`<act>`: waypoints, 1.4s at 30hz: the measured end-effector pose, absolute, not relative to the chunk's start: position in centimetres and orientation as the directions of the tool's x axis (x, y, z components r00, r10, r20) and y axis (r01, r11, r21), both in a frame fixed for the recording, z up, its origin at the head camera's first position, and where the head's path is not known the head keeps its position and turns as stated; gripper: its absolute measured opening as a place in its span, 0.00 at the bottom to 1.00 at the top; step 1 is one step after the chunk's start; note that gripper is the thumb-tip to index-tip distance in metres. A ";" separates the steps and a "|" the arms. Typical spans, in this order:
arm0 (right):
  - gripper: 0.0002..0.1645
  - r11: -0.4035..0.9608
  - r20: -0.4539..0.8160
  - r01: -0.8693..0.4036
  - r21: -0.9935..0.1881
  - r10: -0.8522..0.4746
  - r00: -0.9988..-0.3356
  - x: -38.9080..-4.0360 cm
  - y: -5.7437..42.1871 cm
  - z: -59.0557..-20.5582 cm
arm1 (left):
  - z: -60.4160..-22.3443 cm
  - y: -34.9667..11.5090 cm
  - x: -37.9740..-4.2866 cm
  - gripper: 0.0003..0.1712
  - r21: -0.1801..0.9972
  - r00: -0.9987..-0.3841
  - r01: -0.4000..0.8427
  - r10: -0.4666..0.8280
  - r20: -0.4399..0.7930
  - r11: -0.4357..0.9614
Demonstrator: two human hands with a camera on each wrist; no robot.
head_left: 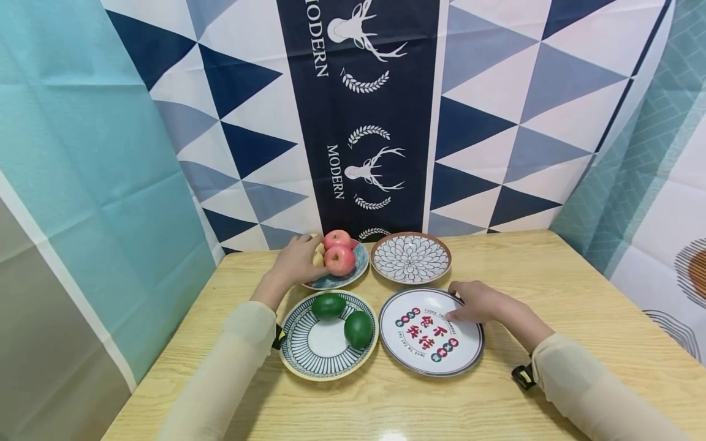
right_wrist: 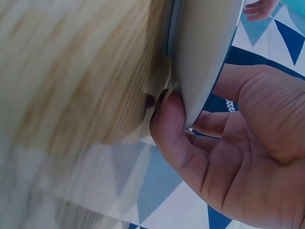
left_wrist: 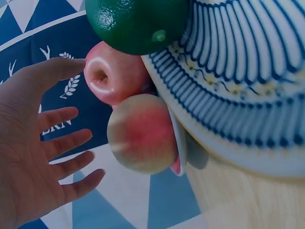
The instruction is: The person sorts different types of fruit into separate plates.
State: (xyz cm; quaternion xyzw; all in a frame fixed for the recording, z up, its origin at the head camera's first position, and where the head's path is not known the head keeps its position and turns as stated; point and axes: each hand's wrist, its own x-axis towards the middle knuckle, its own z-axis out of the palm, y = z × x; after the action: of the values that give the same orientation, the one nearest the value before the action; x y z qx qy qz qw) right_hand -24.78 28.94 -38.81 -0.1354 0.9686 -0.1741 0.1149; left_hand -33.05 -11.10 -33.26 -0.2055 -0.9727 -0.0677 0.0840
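Teal dish: At centre of the head view, the dish (head_left: 331, 282) carries two red apples (head_left: 339, 261) and a pale yellow fruit (head_left: 318, 257); red peeking out behind is too hidden to identify.
Left hand: The hand (head_left: 298, 260) covers the dish's left edge, fingers (left_wrist: 66, 141) spread in the left wrist view, thumb tip at the nearer apple's edge; whether it touches, one cannot tell.
Striped plate: Below the dish, the plate (head_left: 309, 362) holds two green fruits (head_left: 328, 306) (head_left: 358, 329), well apart from its left rim.
Lettered plate: Right of the striped plate, the plate (head_left: 398, 346) bears red characters and no fruit.
Right hand: The hand (head_left: 477, 301) pinches the lettered plate's upper-right rim, thumb above, fingers beneath; whether the plate clears the bench (head_left: 386, 404) is unclear.
Petal plate: Upper right of centre, the plate (head_left: 410, 260) holds no fruit.
Work done: The plate grip appears made; green fruits are plated.
Work left: Apples and yellow fruit sit in the dish, the left hand's hold apparently not yet taken.
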 end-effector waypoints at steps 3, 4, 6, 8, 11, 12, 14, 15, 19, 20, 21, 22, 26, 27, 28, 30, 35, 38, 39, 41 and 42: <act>0.34 0.904 -0.180 -0.222 -0.367 -0.303 -0.936 -24.9 28.9 -38.9 | -33.4 -10.4 -33.5 0.45 0.097 -0.895 0.427 0.404 0.188 0.899; 0.34 0.904 -0.181 -0.222 -0.366 -0.304 -0.935 -24.9 28.9 -38.9 | -33.4 -10.2 -33.6 0.46 0.102 -0.895 0.429 0.406 0.185 0.898; 0.35 0.905 -0.185 -0.219 -0.366 -0.301 -0.936 -24.9 29.0 -38.9 | -33.5 -9.7 -33.9 0.47 0.104 -0.894 0.433 0.411 0.181 0.895; 0.35 0.905 -0.188 -0.215 -0.367 -0.299 -0.936 -24.9 29.0 -38.9 | -33.6 -9.3 -34.1 0.47 0.102 -0.893 0.435 0.414 0.178 0.895; 0.37 0.905 -0.187 -0.218 -0.365 -0.301 -0.935 -24.8 29.0 -38.8 | -33.7 -8.7 -34.5 0.45 0.101 -0.891 0.439 0.418 0.175 0.893; 0.37 0.905 -0.187 -0.221 -0.364 -0.304 -0.934 -24.8 29.0 -38.8 | -33.8 -8.5 -34.6 0.44 0.102 -0.891 0.440 0.420 0.172 0.892; 0.37 0.904 -0.186 -0.224 -0.363 -0.306 -0.934 -24.8 29.1 -38.8 | -33.9 -8.2 -34.8 0.43 0.107 -0.889 0.446 0.427 0.165 0.888; 0.37 0.905 -0.185 -0.224 -0.362 -0.305 -0.934 -24.7 29.1 -38.8 | -33.9 -8.1 -34.8 0.43 0.111 -0.888 0.449 0.430 0.160 0.887; 0.37 0.904 -0.184 -0.224 -0.364 -0.305 -0.934 -24.8 29.1 -38.9 | -33.9 -7.6 -35.1 0.44 0.120 -0.886 0.458 0.441 0.147 0.881; 0.37 0.903 -0.182 -0.228 -0.364 -0.309 -0.933 -24.8 29.1 -38.9 | -33.9 -7.5 -35.2 0.44 0.125 -0.883 0.463 0.445 0.145 0.878; 0.37 0.902 -0.180 -0.231 -0.364 -0.311 -0.933 -24.8 29.1 -38.9 | -33.9 -7.4 -35.3 0.44 0.132 -0.881 0.467 0.450 0.144 0.874; 0.37 0.901 -0.180 -0.233 -0.366 -0.314 -0.932 -24.9 29.1 -39.0 | -33.9 -7.2 -35.3 0.44 0.142 -0.879 0.473 0.455 0.142 0.870; 0.36 0.900 -0.181 -0.232 -0.368 -0.315 -0.932 -24.9 29.2 -39.0 | -33.8 -6.9 -35.7 0.42 0.182 -0.874 0.485 0.472 0.113 0.855; 0.36 0.899 -0.181 -0.232 -0.370 -0.315 -0.932 -24.9 29.2 -39.0 | -33.8 -6.8 -35.8 0.41 0.194 -0.875 0.484 0.472 0.103 0.854; 0.36 0.899 -0.181 -0.232 -0.371 -0.315 -0.932 -24.9 29.2 -38.9 | -33.8 -6.7 -35.9 0.40 0.205 -0.876 0.481 0.472 0.094 0.852; 0.36 0.898 -0.178 -0.234 -0.372 -0.317 -0.932 -24.9 29.1 -38.8 | -33.9 -6.6 -36.0 0.39 0.218 -0.879 0.476 0.471 0.076 0.852; 0.37 0.897 -0.178 -0.241 -0.371 -0.323 -0.930 -24.9 29.1 -38.8 | -34.1 -6.1 -36.4 0.38 0.183 -0.872 0.487 0.486 0.055 0.854; 0.37 0.897 -0.177 -0.241 -0.371 -0.324 -0.929 -24.8 29.1 -38.7 | -34.3 -5.9 -36.6 0.39 0.146 -0.867 0.497 0.496 0.047 0.855; 0.37 0.896 -0.176 -0.244 -0.370 -0.326 -0.929 -24.8 29.1 -38.7 | -34.3 -5.8 -36.7 0.39 0.135 -0.866 0.499 0.499 0.042 0.856; 0.37 0.896 -0.178 -0.243 -0.371 -0.325 -0.929 -24.8 29.1 -38.6 | -34.4 -5.6 -36.9 0.40 0.120 -0.866 0.499 0.499 0.029 0.858; 0.37 0.896 -0.179 -0.241 -0.373 -0.324 -0.929 -24.8 29.1 -38.6 | -34.4 -5.6 -36.9 0.40 0.116 -0.866 0.499 0.500 0.022 0.859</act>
State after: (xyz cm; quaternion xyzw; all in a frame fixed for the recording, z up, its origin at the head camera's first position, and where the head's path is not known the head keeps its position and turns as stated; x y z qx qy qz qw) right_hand -24.81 29.08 -38.59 -0.1462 0.9663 -0.1749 0.1193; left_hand -36.91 -5.57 -34.41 -0.2589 -0.9641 -0.0588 -0.0044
